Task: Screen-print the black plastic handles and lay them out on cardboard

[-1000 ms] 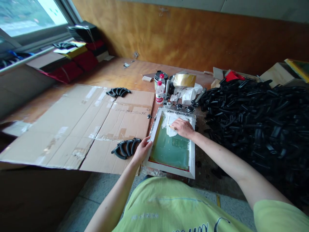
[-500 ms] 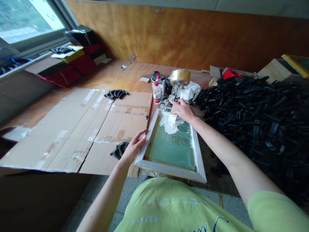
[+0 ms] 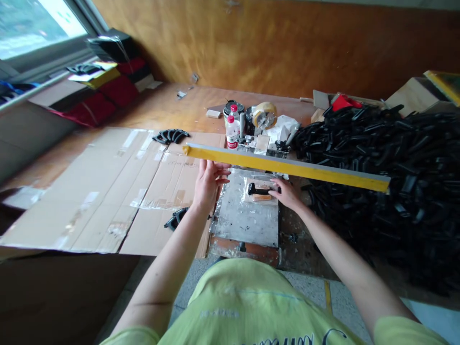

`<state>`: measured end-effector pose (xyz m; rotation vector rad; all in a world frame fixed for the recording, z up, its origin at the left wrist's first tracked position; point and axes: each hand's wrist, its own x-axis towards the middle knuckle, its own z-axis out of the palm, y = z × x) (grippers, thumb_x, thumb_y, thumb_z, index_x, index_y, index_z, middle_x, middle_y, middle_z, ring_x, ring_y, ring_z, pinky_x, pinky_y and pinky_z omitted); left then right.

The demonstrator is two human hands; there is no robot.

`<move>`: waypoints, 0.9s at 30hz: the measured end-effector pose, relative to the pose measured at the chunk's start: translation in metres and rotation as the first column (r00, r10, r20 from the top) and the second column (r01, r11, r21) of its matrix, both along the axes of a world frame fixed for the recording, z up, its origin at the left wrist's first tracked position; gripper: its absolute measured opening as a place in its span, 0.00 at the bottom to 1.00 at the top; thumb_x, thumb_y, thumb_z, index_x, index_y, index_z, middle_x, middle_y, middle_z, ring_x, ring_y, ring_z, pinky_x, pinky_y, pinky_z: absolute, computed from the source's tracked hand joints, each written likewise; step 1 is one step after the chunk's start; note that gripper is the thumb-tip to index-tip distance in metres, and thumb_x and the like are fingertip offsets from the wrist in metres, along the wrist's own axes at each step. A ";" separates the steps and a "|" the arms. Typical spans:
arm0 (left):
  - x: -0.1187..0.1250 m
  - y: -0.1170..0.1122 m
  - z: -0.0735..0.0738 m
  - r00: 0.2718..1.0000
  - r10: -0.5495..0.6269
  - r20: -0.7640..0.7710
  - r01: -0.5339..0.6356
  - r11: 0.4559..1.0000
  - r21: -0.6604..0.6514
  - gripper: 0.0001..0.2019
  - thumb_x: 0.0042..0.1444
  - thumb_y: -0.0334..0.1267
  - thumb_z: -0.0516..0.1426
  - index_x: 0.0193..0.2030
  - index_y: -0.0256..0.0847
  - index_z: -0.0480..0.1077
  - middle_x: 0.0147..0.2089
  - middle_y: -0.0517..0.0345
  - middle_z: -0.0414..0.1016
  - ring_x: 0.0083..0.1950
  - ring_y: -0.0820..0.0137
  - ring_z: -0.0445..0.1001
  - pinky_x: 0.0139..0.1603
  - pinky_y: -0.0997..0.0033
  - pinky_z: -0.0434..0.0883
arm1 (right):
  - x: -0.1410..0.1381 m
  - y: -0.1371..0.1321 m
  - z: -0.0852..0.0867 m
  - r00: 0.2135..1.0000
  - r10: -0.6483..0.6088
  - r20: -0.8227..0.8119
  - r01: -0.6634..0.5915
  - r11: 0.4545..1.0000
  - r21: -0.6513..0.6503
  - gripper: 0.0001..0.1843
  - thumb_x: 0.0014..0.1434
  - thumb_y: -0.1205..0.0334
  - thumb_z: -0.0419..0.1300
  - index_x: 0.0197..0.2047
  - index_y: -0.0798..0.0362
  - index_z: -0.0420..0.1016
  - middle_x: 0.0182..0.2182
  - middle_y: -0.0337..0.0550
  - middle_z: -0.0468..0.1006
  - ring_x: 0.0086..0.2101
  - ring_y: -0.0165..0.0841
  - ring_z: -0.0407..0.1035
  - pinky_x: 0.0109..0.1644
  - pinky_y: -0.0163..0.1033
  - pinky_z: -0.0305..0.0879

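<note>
A hinged screen frame (image 3: 287, 166) stands raised, so I see only its yellow and grey edge as a long bar. My left hand (image 3: 207, 181) holds that frame up from below at its left side, fingers reaching up against it. Under the frame lies a paint-smeared metal plate (image 3: 247, 220) with a black plastic part (image 3: 256, 188) seated on a small jig. My right hand (image 3: 287, 192) reaches under the frame, and its fingertips close on the right end of that black part.
A big heap of black plastic parts (image 3: 377, 153) fills the right side. Flattened cardboard (image 3: 108, 191) covers the left, with two small rows of black parts (image 3: 170, 136) (image 3: 177, 218) on it. Behind the frame stand a small bottle (image 3: 232, 132), a tape roll (image 3: 265, 115) and rags.
The screen frame, flat a second ago, has swung up on its far edge under my left hand. My right hand left the screen's top and went beneath it to the black part.
</note>
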<state>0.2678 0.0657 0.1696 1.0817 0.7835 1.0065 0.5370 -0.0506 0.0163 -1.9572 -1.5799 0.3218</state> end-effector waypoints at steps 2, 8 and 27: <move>-0.005 -0.015 -0.023 0.997 -0.038 -0.072 0.032 0.996 -0.085 0.23 0.56 0.57 0.56 0.51 0.43 0.69 0.40 0.55 0.78 0.35 0.73 0.76 0.29 0.76 0.70 | -0.018 0.003 0.003 0.994 0.082 0.073 -0.080 0.996 -0.035 0.16 0.56 0.63 0.63 0.49 0.49 0.74 0.43 0.45 0.76 0.47 0.40 0.68 0.54 0.48 0.64; -0.013 -0.086 -0.081 0.858 -0.489 -0.156 0.357 0.787 -0.503 0.28 0.53 0.61 0.57 0.49 0.38 0.71 0.46 0.43 0.78 0.42 0.61 0.78 0.34 0.67 0.74 | -0.097 -0.020 0.047 0.960 0.126 0.250 -0.137 0.990 0.028 0.06 0.63 0.62 0.56 0.40 0.52 0.74 0.38 0.47 0.74 0.44 0.39 0.66 0.50 0.44 0.66; -0.108 -0.090 -0.107 0.874 -0.009 -0.485 -0.134 0.957 -0.259 0.23 0.53 0.62 0.55 0.36 0.42 0.63 0.29 0.56 0.78 0.23 0.71 0.73 0.24 0.73 0.68 | 0.091 -0.151 -0.088 0.827 -0.442 0.347 0.561 0.618 -0.551 0.26 0.53 0.50 0.53 0.51 0.53 0.75 0.37 0.66 0.77 0.40 0.63 0.73 0.35 0.63 0.69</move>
